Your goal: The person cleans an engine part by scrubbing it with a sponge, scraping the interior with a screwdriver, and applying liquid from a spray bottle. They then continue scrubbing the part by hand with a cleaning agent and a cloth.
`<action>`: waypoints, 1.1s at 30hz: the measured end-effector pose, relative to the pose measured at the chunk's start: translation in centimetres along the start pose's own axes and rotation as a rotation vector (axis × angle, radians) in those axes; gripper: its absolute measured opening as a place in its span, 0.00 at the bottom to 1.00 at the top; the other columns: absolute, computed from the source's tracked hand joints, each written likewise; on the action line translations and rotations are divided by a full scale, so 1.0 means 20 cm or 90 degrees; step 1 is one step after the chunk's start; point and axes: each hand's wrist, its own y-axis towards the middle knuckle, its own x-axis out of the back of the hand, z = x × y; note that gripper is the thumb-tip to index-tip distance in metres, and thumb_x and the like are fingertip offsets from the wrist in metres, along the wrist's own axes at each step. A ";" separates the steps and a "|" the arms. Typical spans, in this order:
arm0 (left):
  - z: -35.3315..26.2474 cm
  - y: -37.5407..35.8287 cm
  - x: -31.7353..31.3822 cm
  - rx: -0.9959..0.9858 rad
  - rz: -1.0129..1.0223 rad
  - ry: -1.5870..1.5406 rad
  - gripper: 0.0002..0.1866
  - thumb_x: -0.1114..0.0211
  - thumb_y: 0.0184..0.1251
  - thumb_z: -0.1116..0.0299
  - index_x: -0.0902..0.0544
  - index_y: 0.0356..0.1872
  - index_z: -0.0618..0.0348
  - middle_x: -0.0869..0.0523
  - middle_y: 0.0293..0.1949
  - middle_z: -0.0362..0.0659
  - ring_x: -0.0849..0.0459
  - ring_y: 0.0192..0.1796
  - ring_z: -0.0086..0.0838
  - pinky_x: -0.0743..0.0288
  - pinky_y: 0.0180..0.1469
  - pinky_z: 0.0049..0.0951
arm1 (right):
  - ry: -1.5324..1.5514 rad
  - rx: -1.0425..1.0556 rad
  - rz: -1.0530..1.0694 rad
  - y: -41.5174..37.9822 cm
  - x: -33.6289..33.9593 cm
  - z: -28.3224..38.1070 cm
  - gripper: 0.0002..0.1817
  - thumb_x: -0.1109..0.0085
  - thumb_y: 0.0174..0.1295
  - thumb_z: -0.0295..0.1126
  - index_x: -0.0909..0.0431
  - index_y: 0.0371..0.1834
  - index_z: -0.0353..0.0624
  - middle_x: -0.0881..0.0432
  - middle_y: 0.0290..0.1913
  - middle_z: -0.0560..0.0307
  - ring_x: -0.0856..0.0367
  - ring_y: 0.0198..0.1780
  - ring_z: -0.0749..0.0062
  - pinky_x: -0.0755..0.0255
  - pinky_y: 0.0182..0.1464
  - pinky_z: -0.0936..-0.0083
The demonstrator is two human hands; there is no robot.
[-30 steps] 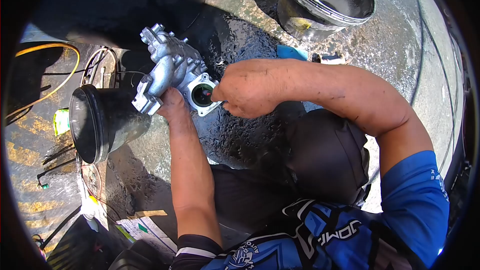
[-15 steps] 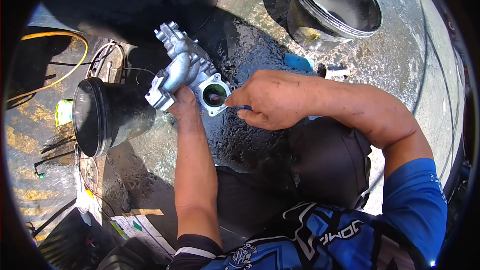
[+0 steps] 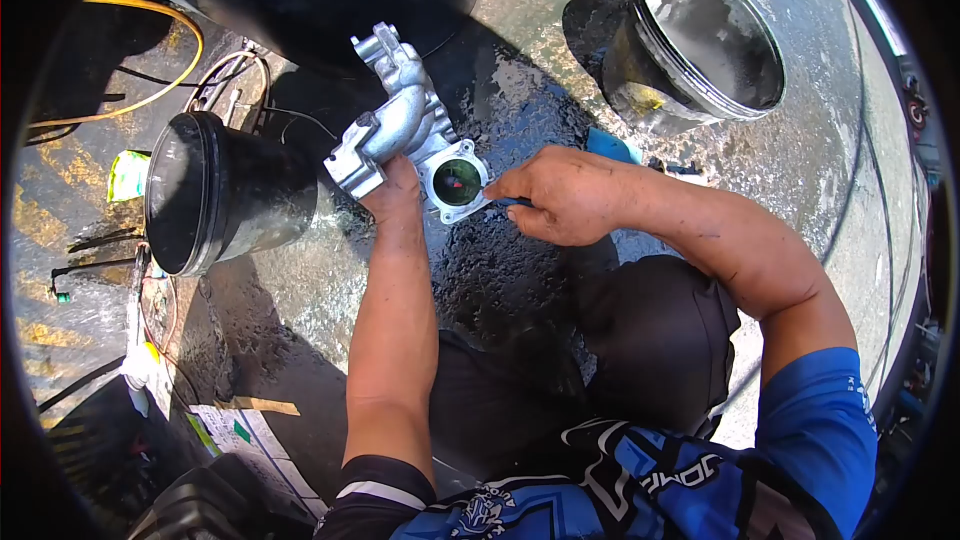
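A silvery cast metal part (image 3: pixel 400 125) with several branches is held up over the wet ground. My left hand (image 3: pixel 396 188) grips it from below, its fingers mostly hidden behind the metal. At the part's lower right end is a round opening (image 3: pixel 457 183) in a flange, dark green inside with a small red spot. My right hand (image 3: pixel 560 195) is closed round a thin dark-blue tool (image 3: pixel 515 202), with the index fingertip by the flange's right edge. Most of the tool is hidden by the fingers.
A black bucket (image 3: pixel 255 195) lies tipped at the left. Another dark bucket (image 3: pixel 650 65) stands at the upper right. Yellow hose (image 3: pixel 190 25) curves at the upper left, and a blue piece (image 3: pixel 612 145) lies beyond my right hand. Printed sheets (image 3: pixel 262 450) lie at the lower left.
The view has shifted, so the part and both hands appear farther right. The tool tip no longer shows across the opening, and my right index finger sits at the flange edge.
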 end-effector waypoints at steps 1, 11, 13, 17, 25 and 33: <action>-0.02 0.00 0.00 0.085 0.023 -0.030 0.16 0.26 0.66 0.71 0.21 0.50 0.61 0.16 0.47 0.44 0.17 0.51 0.34 0.22 0.57 0.36 | -0.031 -0.026 0.023 0.00 -0.03 0.00 0.22 0.40 0.65 0.31 0.20 0.61 0.31 0.13 0.35 0.37 0.12 0.41 0.39 0.19 0.47 0.51; 0.02 0.01 0.00 0.107 0.025 -0.158 0.15 0.26 0.69 0.65 0.20 0.48 0.61 0.14 0.45 0.44 0.14 0.49 0.32 0.19 0.56 0.36 | -0.080 -0.054 0.123 0.03 0.08 0.16 0.23 0.42 0.63 0.30 0.21 0.61 0.31 0.13 0.38 0.35 0.13 0.45 0.37 0.20 0.50 0.49; 0.00 0.03 -0.01 -0.011 -0.014 -0.132 0.13 0.32 0.69 0.62 0.15 0.40 0.63 0.11 0.39 0.46 0.11 0.45 0.35 0.19 0.51 0.36 | -0.109 -0.010 0.113 0.02 0.09 0.17 0.25 0.42 0.64 0.31 0.22 0.62 0.28 0.13 0.40 0.34 0.13 0.47 0.38 0.20 0.52 0.50; 0.02 0.02 -0.06 0.032 -0.020 0.009 0.12 0.36 0.65 0.68 0.13 0.46 0.60 0.09 0.43 0.48 0.10 0.46 0.40 0.18 0.53 0.37 | -0.208 -0.038 0.158 0.08 0.01 0.17 0.20 0.41 0.61 0.30 0.18 0.53 0.28 0.12 0.37 0.36 0.12 0.43 0.40 0.19 0.48 0.51; 0.04 -0.04 -0.12 0.112 -0.006 0.053 0.15 0.29 0.46 0.75 0.16 0.39 0.62 0.16 0.39 0.50 0.15 0.44 0.45 0.21 0.51 0.37 | -0.374 -0.020 0.313 0.20 0.09 0.38 0.10 0.40 0.56 0.30 0.14 0.35 0.36 0.11 0.31 0.43 0.09 0.37 0.47 0.17 0.42 0.53; 0.09 -0.02 -0.11 0.149 -0.022 0.043 0.17 0.29 0.45 0.75 0.17 0.41 0.63 0.16 0.41 0.49 0.15 0.45 0.43 0.21 0.50 0.36 | -0.356 0.070 0.106 0.23 0.03 0.29 0.09 0.33 0.52 0.30 0.16 0.36 0.40 0.13 0.34 0.47 0.11 0.42 0.51 0.18 0.43 0.55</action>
